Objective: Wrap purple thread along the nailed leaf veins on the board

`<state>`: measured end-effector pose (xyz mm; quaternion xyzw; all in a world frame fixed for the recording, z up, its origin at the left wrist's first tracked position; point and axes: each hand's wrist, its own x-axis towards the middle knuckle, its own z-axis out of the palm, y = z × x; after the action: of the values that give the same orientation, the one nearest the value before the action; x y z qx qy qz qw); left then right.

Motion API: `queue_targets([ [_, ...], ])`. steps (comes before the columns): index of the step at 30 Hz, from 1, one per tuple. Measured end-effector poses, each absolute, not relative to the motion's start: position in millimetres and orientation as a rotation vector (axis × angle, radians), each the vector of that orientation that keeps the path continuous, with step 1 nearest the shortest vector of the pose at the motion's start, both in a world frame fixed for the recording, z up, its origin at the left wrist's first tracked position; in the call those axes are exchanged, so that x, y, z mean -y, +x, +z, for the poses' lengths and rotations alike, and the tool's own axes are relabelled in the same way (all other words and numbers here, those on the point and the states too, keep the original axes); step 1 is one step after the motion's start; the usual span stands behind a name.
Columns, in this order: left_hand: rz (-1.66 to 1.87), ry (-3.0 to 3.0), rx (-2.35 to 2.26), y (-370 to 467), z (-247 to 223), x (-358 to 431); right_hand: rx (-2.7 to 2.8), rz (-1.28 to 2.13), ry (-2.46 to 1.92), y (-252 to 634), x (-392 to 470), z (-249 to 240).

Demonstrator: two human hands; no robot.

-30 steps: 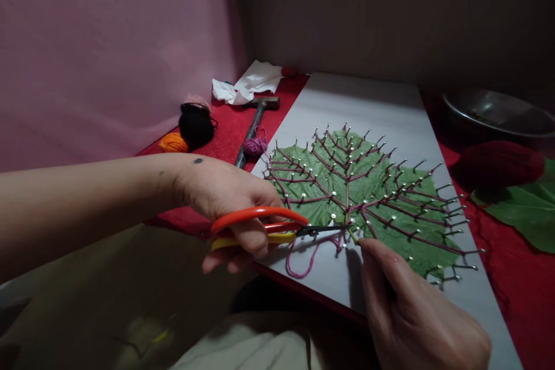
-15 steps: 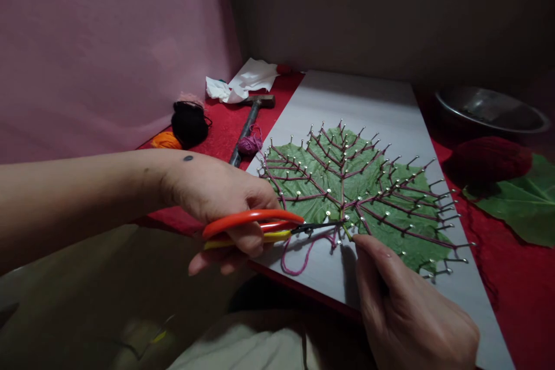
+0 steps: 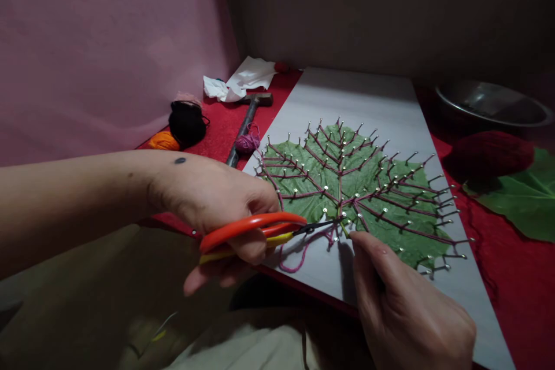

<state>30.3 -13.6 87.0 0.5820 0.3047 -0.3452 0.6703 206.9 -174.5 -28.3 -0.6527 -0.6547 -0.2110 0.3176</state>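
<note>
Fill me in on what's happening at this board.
The left hand holds orange-and-yellow scissors, their dark blades reaching the stem of a green leaf. The right hand pinches that stem's end. The leaf lies on a pale board, with nails around and across it and purple yarn strung between them. Whether the blades have bitten into the stem can't be told.

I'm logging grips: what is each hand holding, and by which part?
The left hand holds the scissors by the handles; the right hand pinches the leaf by its stem.
</note>
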Motion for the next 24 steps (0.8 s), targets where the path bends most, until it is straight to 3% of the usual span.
queue_targets([
  [24,-0.850,1.642,-0.829,37.7,88.3,20.6,1.732,-0.580,-1.663,208.1,174.3,-30.7],
])
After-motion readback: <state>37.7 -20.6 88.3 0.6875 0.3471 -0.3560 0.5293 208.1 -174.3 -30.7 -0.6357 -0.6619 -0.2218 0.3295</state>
